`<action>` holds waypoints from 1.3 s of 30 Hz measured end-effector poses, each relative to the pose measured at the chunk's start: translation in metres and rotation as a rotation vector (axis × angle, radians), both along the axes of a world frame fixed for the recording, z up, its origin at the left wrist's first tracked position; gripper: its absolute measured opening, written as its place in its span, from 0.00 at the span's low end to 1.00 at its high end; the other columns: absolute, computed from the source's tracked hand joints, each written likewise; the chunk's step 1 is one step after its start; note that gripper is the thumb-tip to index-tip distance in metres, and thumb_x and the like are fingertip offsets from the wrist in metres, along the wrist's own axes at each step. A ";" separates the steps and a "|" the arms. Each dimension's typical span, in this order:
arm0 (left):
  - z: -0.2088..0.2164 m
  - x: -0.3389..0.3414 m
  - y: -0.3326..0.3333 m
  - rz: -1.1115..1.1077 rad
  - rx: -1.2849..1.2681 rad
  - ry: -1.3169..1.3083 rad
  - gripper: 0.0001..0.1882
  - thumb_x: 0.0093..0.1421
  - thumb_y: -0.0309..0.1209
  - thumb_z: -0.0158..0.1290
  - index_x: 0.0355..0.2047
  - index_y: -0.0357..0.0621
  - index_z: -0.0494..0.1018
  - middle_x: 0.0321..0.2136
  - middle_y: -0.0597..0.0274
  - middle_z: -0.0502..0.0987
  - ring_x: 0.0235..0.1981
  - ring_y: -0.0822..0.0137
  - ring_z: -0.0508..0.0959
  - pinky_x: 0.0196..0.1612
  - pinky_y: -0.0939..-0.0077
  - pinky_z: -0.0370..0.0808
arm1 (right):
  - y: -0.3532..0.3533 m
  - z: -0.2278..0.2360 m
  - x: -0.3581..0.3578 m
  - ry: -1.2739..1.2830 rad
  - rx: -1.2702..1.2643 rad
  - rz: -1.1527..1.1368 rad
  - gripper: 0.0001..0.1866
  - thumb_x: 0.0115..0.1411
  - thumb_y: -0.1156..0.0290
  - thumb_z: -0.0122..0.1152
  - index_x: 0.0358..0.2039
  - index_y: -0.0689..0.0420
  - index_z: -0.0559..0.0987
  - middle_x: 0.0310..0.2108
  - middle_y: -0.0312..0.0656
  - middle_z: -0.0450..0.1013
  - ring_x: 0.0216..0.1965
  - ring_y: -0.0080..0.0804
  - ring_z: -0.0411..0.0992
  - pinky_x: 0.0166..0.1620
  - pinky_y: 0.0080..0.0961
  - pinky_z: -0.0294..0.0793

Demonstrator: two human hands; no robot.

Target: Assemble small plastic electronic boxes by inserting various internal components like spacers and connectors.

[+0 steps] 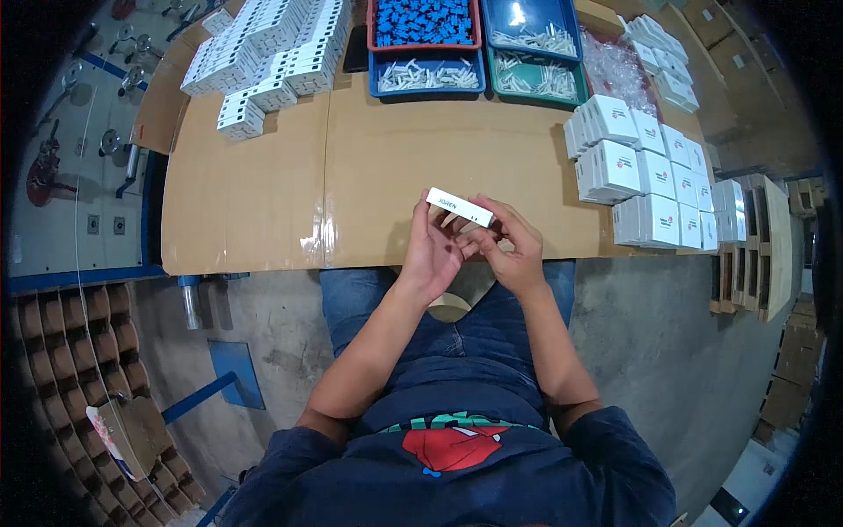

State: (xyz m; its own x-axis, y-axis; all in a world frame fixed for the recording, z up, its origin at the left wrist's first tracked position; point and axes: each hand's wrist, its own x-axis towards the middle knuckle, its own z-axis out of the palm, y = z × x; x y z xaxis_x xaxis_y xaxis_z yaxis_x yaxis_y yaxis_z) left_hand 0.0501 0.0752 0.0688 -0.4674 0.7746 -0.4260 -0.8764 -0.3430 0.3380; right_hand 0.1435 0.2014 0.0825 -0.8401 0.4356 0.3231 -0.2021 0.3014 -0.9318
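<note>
A small flat white box (460,208) with dark print along its narrow side is held up over the near edge of the cardboard-covered table (246,193). My left hand (429,261) is closed on its left end, thumb and fingertips at that end. My right hand (516,250) grips the right end, with fingers curled beneath and behind the box. The box tilts slightly, its right end lower. Some of the fingers under it are partly hidden.
Rows of white boxes (263,53) stand at the far left. Beyond my hands, a blue tray (426,91) and a green tray (537,97) hold small white pieces; a red tray (479,26) holds blue parts. White box stacks (657,215) and clear plastic bags (615,66) occupy the right.
</note>
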 end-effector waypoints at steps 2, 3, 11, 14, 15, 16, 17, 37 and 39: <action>0.007 0.005 -0.003 0.042 -0.048 -0.015 0.34 0.70 0.64 0.44 0.56 0.44 0.67 0.45 0.60 0.74 0.46 0.60 0.80 0.50 0.64 0.79 | -0.001 0.005 -0.001 0.022 0.070 0.000 0.21 0.61 0.80 0.66 0.56 0.62 0.80 0.51 0.48 0.80 0.43 0.31 0.81 0.43 0.25 0.82; 0.011 0.007 -0.003 0.081 -0.093 -0.029 0.34 0.70 0.63 0.44 0.55 0.43 0.68 0.46 0.59 0.74 0.45 0.62 0.79 0.51 0.65 0.79 | -0.002 0.007 -0.001 0.044 0.143 -0.004 0.21 0.60 0.81 0.67 0.54 0.62 0.80 0.52 0.49 0.79 0.44 0.33 0.82 0.44 0.26 0.83; 0.011 0.009 -0.011 0.058 -0.019 0.042 0.37 0.71 0.61 0.40 0.61 0.40 0.69 0.50 0.56 0.76 0.48 0.63 0.79 0.54 0.63 0.78 | -0.005 0.009 0.004 0.107 0.211 -0.020 0.19 0.58 0.82 0.66 0.51 0.63 0.81 0.50 0.51 0.80 0.49 0.42 0.82 0.48 0.32 0.83; 0.016 0.011 -0.008 0.061 -0.027 0.040 0.37 0.71 0.61 0.40 0.61 0.40 0.69 0.51 0.56 0.76 0.47 0.63 0.79 0.54 0.64 0.77 | -0.005 0.009 0.004 0.135 0.250 -0.025 0.19 0.57 0.84 0.65 0.51 0.64 0.81 0.51 0.51 0.81 0.50 0.43 0.82 0.49 0.32 0.83; 0.019 0.011 -0.008 0.061 -0.027 0.046 0.37 0.71 0.61 0.39 0.62 0.41 0.68 0.51 0.55 0.76 0.47 0.63 0.79 0.54 0.63 0.77 | -0.004 0.008 0.004 0.158 0.302 -0.029 0.19 0.57 0.85 0.65 0.51 0.64 0.81 0.51 0.51 0.80 0.50 0.42 0.82 0.50 0.32 0.83; 0.023 0.012 -0.007 0.062 -0.026 0.047 0.37 0.71 0.61 0.39 0.62 0.41 0.68 0.51 0.55 0.76 0.47 0.63 0.79 0.54 0.63 0.77 | -0.005 0.007 0.005 0.159 0.304 -0.028 0.19 0.57 0.85 0.65 0.51 0.64 0.81 0.51 0.51 0.80 0.50 0.42 0.82 0.50 0.32 0.83; 0.028 0.012 -0.007 0.052 -0.034 0.048 0.36 0.72 0.61 0.39 0.64 0.44 0.67 0.52 0.55 0.76 0.48 0.62 0.79 0.54 0.62 0.77 | -0.007 0.006 0.008 0.126 0.220 -0.021 0.20 0.57 0.85 0.65 0.51 0.64 0.81 0.51 0.52 0.80 0.51 0.42 0.81 0.51 0.32 0.83; 0.027 0.019 -0.017 0.189 -0.032 0.381 0.38 0.68 0.34 0.58 0.73 0.54 0.50 0.59 0.56 0.69 0.60 0.60 0.74 0.61 0.66 0.73 | 0.011 0.008 0.014 0.026 0.115 0.018 0.20 0.62 0.64 0.70 0.52 0.61 0.83 0.59 0.48 0.75 0.20 0.13 0.61 0.25 0.14 0.62; 0.024 0.021 -0.016 0.189 -0.108 0.539 0.46 0.61 0.25 0.63 0.73 0.52 0.49 0.63 0.53 0.66 0.62 0.60 0.71 0.63 0.63 0.72 | 0.010 0.007 0.014 0.040 0.115 -0.006 0.18 0.64 0.64 0.66 0.51 0.61 0.83 0.57 0.48 0.76 0.22 0.14 0.64 0.26 0.14 0.64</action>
